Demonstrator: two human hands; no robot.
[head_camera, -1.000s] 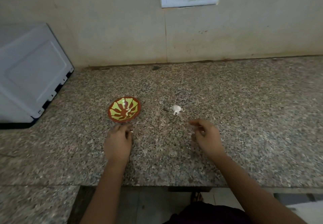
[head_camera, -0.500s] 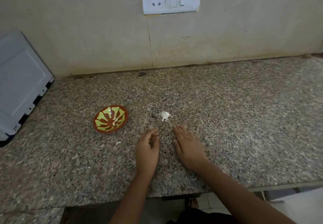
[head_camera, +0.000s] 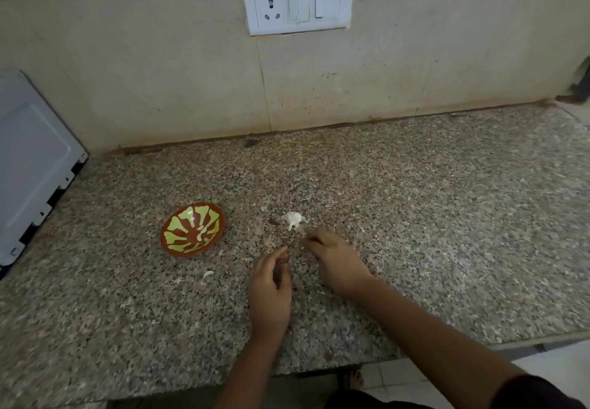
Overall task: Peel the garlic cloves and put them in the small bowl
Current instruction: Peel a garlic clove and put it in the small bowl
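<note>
A small red bowl [head_camera: 192,229] with a yellow-green pattern sits on the granite counter [head_camera: 415,217] and holds a few pale peeled cloves. A white piece of garlic [head_camera: 292,219] lies to the right of the bowl. A small white scrap of skin [head_camera: 208,274] lies below the bowl. My right hand [head_camera: 338,262] rests on the counter just below the garlic, its fingertips a short way from it. My left hand [head_camera: 271,287] lies beside it, fingers loosely curled and holding nothing.
A grey-white appliance [head_camera: 35,166] stands at the left edge of the counter. A white socket and switch plate [head_camera: 298,5] is on the wall behind. The counter's front edge runs close below my wrists.
My left hand has moved from beside the bowl to the middle, next to my right hand. The right hand has shifted left toward the garlic. The skin scrap now lies alone near the bowl.
</note>
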